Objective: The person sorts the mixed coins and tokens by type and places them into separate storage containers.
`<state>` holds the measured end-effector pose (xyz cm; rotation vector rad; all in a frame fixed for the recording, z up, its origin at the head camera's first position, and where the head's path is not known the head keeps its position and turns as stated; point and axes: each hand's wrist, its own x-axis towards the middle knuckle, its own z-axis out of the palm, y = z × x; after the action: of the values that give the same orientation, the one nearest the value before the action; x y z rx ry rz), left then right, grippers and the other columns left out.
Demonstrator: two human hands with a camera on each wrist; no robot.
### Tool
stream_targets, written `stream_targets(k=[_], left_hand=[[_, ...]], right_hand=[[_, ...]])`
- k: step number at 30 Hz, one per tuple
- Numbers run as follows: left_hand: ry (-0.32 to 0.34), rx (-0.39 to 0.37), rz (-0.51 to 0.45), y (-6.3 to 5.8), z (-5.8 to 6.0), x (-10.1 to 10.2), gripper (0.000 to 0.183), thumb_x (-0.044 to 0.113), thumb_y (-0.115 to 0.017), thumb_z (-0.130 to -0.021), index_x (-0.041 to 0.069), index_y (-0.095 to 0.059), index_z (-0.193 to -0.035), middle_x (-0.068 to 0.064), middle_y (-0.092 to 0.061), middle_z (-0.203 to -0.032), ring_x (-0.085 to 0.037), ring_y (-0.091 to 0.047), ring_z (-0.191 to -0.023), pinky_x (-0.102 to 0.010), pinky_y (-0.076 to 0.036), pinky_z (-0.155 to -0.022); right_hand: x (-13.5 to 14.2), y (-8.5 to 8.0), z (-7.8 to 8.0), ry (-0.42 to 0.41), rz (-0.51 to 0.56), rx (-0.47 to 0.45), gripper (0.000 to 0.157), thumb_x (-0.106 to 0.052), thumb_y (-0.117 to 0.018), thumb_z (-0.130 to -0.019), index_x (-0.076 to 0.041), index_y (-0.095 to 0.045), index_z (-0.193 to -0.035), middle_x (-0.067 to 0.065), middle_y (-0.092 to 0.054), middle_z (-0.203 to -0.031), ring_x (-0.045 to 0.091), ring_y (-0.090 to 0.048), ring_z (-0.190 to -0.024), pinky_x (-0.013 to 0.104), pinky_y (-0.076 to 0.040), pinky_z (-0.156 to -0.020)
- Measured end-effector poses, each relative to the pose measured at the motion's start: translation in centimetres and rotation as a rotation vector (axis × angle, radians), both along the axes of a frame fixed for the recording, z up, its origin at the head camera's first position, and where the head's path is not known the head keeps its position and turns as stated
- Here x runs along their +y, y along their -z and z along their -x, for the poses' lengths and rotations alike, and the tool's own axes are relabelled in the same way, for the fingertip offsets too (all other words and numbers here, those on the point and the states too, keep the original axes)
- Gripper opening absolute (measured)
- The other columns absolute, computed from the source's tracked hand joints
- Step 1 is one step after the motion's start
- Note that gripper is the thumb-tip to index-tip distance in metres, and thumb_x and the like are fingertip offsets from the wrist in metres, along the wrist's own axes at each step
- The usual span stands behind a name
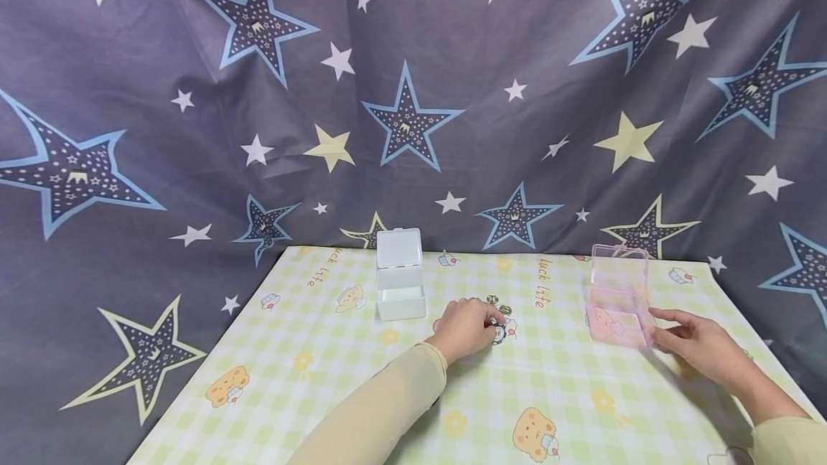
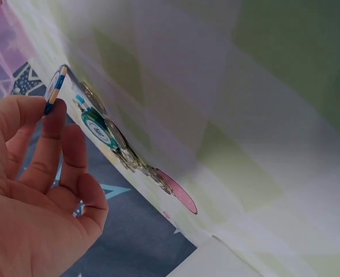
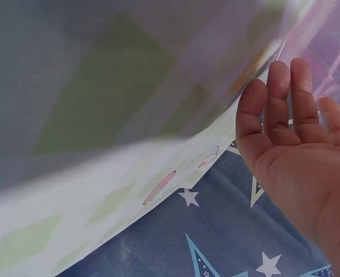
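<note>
My left hand [image 1: 464, 327] is over the middle of the table. In the left wrist view its thumb and forefinger pinch a blue poker chip [image 2: 56, 91] with cream stripes, held up on edge. Just beyond the fingers a green poker chip [image 2: 97, 128] and several gold-coloured coins [image 2: 117, 136] lie on the cloth, partly overlapping. My right hand [image 1: 701, 346] is at the right side of a clear pink box [image 1: 617, 336] whose lid stands up. Its fingers are fairly straight, with the fingertips right at the box wall.
A white box [image 1: 402, 309] with its lid raised stands left of the coins, toward the back. The table has a green-and-white checked cloth [image 1: 362, 372] with printed cartoons. Behind its far edge hangs a dark star-patterned curtain [image 1: 452, 41].
</note>
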<state>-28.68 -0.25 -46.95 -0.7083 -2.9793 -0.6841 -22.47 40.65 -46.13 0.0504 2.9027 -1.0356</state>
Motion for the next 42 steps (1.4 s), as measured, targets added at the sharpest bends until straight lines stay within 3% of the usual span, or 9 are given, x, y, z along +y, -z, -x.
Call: stream_targets(k=[6, 9, 13, 20, 24, 27, 32, 40, 42], left_hand=[[0.006, 0.023, 0.008, 0.2, 0.1, 0.0, 0.024, 0.019, -0.079, -0.093, 0.033, -0.085, -0.111, 0.017, -0.070, -0.077, -0.007, -0.059, -0.081, -0.037, -0.048, -0.097], [0.005, 0.021, -0.008, 0.2, 0.2, 0.0, 0.023, 0.018, -0.079, -0.093, 0.032, -0.085, -0.110, 0.016, -0.070, -0.078, -0.006, -0.058, -0.078, -0.032, -0.049, -0.088], [0.030, 0.003, -0.074, 0.2, 0.2, 0.0, 0.022, 0.012, -0.078, -0.092, 0.026, -0.086, -0.107, 0.012, -0.071, -0.079, -0.006, -0.055, -0.073, -0.024, -0.046, -0.075], [0.060, -0.058, -0.175, -0.1, 0.0, 0.2, 0.021, 0.003, -0.075, -0.093, 0.016, -0.086, -0.107, 0.007, -0.073, -0.084, -0.004, -0.053, -0.073, -0.019, -0.045, -0.072], [0.022, -0.142, -0.292, -0.1, 0.0, 0.5, 0.022, 0.000, -0.074, -0.093, 0.013, -0.086, -0.106, 0.006, -0.070, -0.078, -0.004, -0.051, -0.066, -0.018, -0.043, -0.064], [-0.023, -0.216, -0.396, -0.1, 0.1, 0.7, 0.021, 0.000, -0.073, -0.094, 0.013, -0.086, -0.105, 0.007, -0.069, -0.075, -0.005, -0.060, -0.063, -0.019, -0.043, -0.056], [-0.069, -0.318, -0.540, -0.6, 0.3, 1.3, 0.022, 0.001, -0.071, -0.096, 0.013, -0.084, -0.108, 0.006, -0.072, -0.075, -0.024, -0.078, -0.074, -0.022, -0.038, -0.046], [-0.123, -0.377, -0.697, -2.2, 0.0, 3.4, 0.026, -0.001, -0.070, -0.094, 0.010, -0.082, -0.114, -0.003, -0.078, -0.080, -0.032, -0.081, -0.085, -0.019, -0.045, -0.061], [-0.147, -0.398, -0.738, -2.5, -0.1, 4.1, 0.026, -0.003, -0.071, -0.093, 0.010, -0.083, -0.112, -0.005, -0.079, -0.080, -0.033, -0.081, -0.087, -0.020, -0.044, -0.057]], right_hand=[[-0.1, 0.1, -0.2, 0.011, 0.015, -0.011, 0.071, -0.041, -0.065, -0.108, 0.008, -0.046, -0.156, 0.013, -0.082, -0.107, -0.001, -0.065, -0.081, 0.022, -0.048, -0.068], [-0.2, 0.0, -0.2, 0.005, 0.024, -0.006, 0.070, -0.040, -0.063, -0.109, 0.009, -0.045, -0.156, 0.014, -0.082, -0.108, 0.001, -0.064, -0.080, 0.023, -0.047, -0.067], [-0.2, 0.0, -0.2, 0.004, 0.040, -0.003, 0.069, -0.038, -0.063, -0.109, 0.009, -0.044, -0.157, 0.015, -0.082, -0.109, 0.002, -0.062, -0.078, 0.024, -0.046, -0.065], [-0.5, 0.0, -0.3, -0.005, 0.065, -0.004, 0.070, -0.038, -0.066, -0.108, 0.006, -0.045, -0.157, 0.017, -0.080, -0.112, 0.004, -0.058, -0.076, 0.026, -0.047, -0.065], [-1.0, -0.2, -0.3, -0.021, 0.054, 0.001, 0.070, -0.038, -0.069, -0.106, 0.006, -0.048, -0.156, 0.018, -0.079, -0.115, 0.002, -0.058, -0.082, 0.025, -0.048, -0.068], [-1.2, -0.4, -0.2, -0.016, 0.044, -0.007, 0.071, -0.039, -0.071, -0.105, 0.006, -0.050, -0.155, 0.019, -0.079, -0.115, 0.003, -0.057, -0.084, 0.024, -0.048, -0.069], [-1.3, -0.5, 0.1, -0.009, 0.028, -0.034, 0.072, -0.040, -0.071, -0.104, 0.006, -0.049, -0.155, 0.020, -0.078, -0.116, 0.007, -0.057, -0.085, 0.024, -0.047, -0.070], [-1.3, -0.7, 0.2, -0.006, 0.000, -0.047, 0.073, -0.042, -0.071, -0.104, 0.006, -0.049, -0.155, 0.024, -0.077, -0.120, 0.010, -0.063, -0.096, 0.024, -0.049, -0.072], [-1.3, -0.8, 0.2, -0.008, -0.010, -0.044, 0.072, -0.042, -0.070, -0.105, 0.006, -0.049, -0.155, 0.025, -0.077, -0.121, 0.011, -0.064, -0.098, 0.023, -0.049, -0.073]])
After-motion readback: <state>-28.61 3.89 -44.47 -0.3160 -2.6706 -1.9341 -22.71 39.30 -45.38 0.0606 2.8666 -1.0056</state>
